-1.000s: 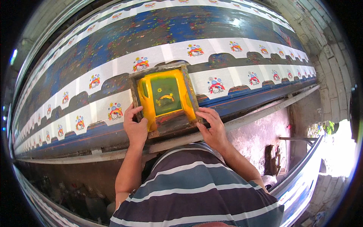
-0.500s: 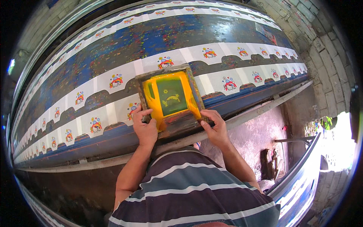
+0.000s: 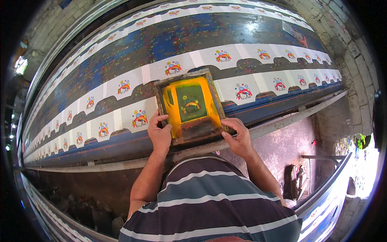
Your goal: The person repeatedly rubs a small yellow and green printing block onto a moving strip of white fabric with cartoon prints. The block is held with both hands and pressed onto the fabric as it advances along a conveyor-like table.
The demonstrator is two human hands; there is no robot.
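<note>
A wooden-framed printing screen (image 3: 216,97) lies tilted slightly over the nearer row of white printed pieces on the long table. Thick yellow ink (image 3: 172,109) borders its greenish mesh window (image 3: 192,99), through which a rainbow-shaped print shows. My left hand (image 3: 160,135) grips the frame's near left corner, fingers curled on the side and thumb inward. At the near right corner, my right hand (image 3: 238,137) pinches the wood between thumb and fingers. Left of the frame, a white piece with a colourful cartoon print (image 3: 140,118) is uncovered; another printed piece (image 3: 243,92) sits to its right.
The long table (image 3: 129,52) is dark blue, speckled with paint, and carries several rows of printed white pieces. A pale rail (image 3: 278,119) runs along its near edge, close to my body. Another table with white pieces (image 3: 326,205) stands at the lower right.
Both hands and the screen have shifted slightly right across the row. The print left of the frame is now fully uncovered, and rainbow colours show through the mesh. My view has turned slightly.
</note>
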